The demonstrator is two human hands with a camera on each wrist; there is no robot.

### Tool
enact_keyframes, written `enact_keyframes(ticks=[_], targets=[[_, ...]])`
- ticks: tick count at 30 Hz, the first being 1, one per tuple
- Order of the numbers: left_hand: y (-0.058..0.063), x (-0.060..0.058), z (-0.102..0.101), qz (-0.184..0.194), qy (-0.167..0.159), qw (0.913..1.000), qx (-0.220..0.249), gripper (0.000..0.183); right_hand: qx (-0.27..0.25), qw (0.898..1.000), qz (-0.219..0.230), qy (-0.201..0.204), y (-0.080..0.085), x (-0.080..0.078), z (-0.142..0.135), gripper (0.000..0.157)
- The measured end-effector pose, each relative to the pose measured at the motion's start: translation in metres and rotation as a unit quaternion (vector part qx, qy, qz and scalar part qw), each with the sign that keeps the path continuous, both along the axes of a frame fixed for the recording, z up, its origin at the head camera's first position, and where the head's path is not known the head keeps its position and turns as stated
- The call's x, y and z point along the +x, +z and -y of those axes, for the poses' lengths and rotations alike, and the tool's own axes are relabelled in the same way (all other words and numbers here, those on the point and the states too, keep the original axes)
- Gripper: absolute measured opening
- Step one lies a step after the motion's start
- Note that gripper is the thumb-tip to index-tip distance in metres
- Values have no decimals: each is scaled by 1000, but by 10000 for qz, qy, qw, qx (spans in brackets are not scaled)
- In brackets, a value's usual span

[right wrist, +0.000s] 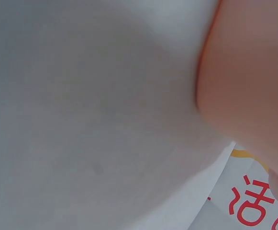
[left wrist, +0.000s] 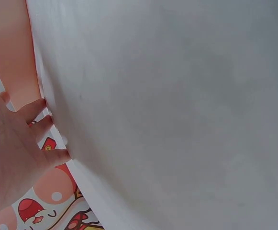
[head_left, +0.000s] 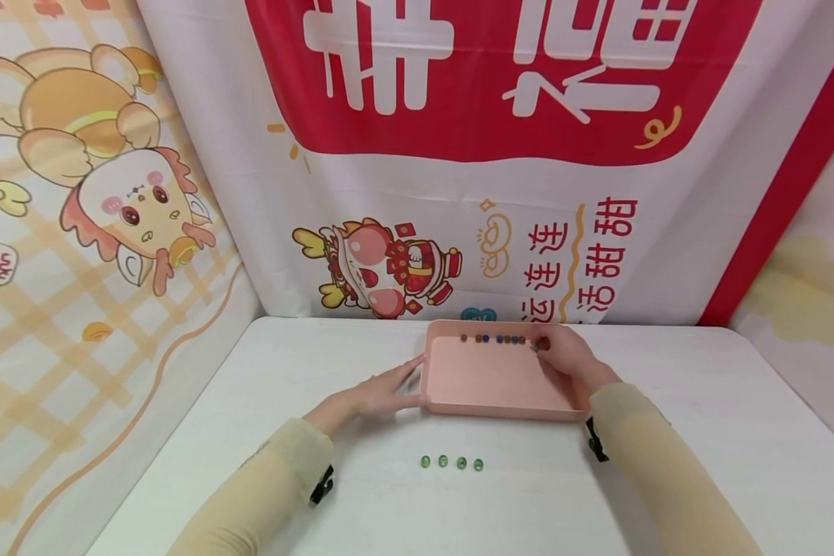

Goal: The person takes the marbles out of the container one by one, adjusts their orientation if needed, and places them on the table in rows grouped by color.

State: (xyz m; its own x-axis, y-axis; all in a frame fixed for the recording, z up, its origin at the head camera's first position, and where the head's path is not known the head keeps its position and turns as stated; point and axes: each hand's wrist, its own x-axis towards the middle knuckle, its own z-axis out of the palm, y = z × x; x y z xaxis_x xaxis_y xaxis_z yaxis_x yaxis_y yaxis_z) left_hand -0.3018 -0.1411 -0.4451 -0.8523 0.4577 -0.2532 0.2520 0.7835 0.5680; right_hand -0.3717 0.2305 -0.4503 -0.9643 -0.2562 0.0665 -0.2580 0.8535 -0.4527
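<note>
A shallow pink tray (head_left: 500, 412) lies on the white table. Brown and blue marbles (head_left: 510, 340) stand in a loose row inside it, along its far wall. My left hand (head_left: 382, 392) has its fingers spread, the tips touching the tray's left side. Those extended fingers also show in the left wrist view, where the hand (left wrist: 14, 148) is beside the pink wall. My right hand (head_left: 568, 354) reaches into the tray's far right part and pinches a small marble at the row's right end; its fingers partly cover it. In the right wrist view only a sliver of that hand shows.
Several green marbles (head_left: 462, 463) lie in a row on the table (head_left: 361, 510), in front of the tray. A printed white and red cloth (head_left: 472, 177) hangs behind the table's far edge. A patterned cloth (head_left: 111, 324) covers the left side.
</note>
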Motion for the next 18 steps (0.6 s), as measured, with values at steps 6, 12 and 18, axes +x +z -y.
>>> enact_keyframes(ticks=[6, 12, 18], targets=[[0, 0, 0, 8, 25, 10000, -14, 87, 122, 9998, -123, 109, 0, 1, 0, 17], [1, 1, 0, 4, 19, 10000, 55, 87, 179, 9997, -124, 99, 1, 2, 1, 15], [1, 1, -1, -10, 46, 10000, 38, 87, 151, 9999, -38, 39, 1, 1, 2, 13]])
